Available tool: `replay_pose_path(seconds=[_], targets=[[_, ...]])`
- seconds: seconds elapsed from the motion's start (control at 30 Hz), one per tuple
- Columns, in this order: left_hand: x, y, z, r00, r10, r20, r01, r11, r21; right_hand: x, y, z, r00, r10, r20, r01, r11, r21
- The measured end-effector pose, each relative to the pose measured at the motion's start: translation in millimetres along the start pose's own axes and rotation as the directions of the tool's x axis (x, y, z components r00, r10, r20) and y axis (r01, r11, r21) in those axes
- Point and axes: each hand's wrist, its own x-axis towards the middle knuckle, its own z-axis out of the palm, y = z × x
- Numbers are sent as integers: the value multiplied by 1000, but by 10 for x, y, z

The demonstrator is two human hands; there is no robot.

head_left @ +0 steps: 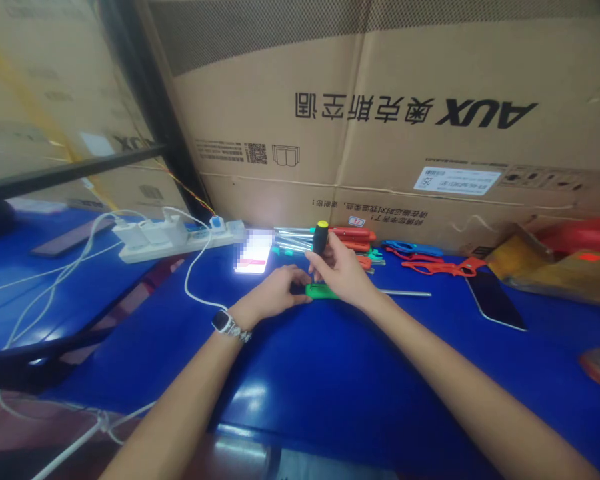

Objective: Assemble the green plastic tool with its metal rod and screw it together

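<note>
My right hand is closed on an upright black screwdriver handle with a yellow top, its lower end hidden by the fingers. Below it, a green-handled screwdriver lies flat on the blue table, its metal shaft pointing right beyond my right wrist. My left hand has its fingers curled round the left end of the green handle. Just behind the hands lie several tools with red handles and metal shafts.
A lit phone lies behind my left hand. The white power strip with cables is at left. Blue scissors, orange scissors and a dark phone lie right. A large cardboard box stands behind.
</note>
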Motion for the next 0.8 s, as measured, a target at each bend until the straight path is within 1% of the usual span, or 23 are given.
replay_pose_path(seconds=[0.1, 0.2, 0.3, 0.37, 0.43, 0.5, 0.57, 0.7, 0.77, 0.8], targets=[[1, 14, -3, 1000, 3, 1, -3, 1000, 11, -3, 9, 14, 1000, 17, 0, -17, 1000, 3], [4, 13, 0, 1000, 24, 9, -24, 999, -22, 1, 17, 7, 999, 31, 13, -31, 1000, 2], [5, 3, 5, 999, 46, 0, -46, 996, -74, 3, 17, -37, 993, 60, 98, -64, 997, 39], [4, -1, 7, 999, 53, -11, -54, 996, -74, -1, 17, -78, 977, 101, 186, -121, 988, 97], [5, -1, 7, 998, 57, -12, -58, 997, -48, -8, 28, -110, 959, 156, 235, -195, 969, 151], [8, -3, 10, 998, 58, -8, -58, 998, -16, -14, 53, -120, 954, 209, 214, -249, 952, 180], [13, -11, 18, 998, 55, -15, -55, 999, 0, -17, 88, -102, 960, 230, 160, -259, 947, 189], [6, -34, 6, 997, 61, -35, -62, 998, -26, -28, 155, -8, 983, 174, 53, -180, 970, 161], [-10, -29, -41, 995, 54, -83, -58, 997, -51, -56, 185, 39, 990, 140, 6, -139, 983, 123], [-20, -16, -74, 991, 47, -128, -57, 996, -73, -78, 203, 57, 992, 128, -16, -125, 986, 108]])
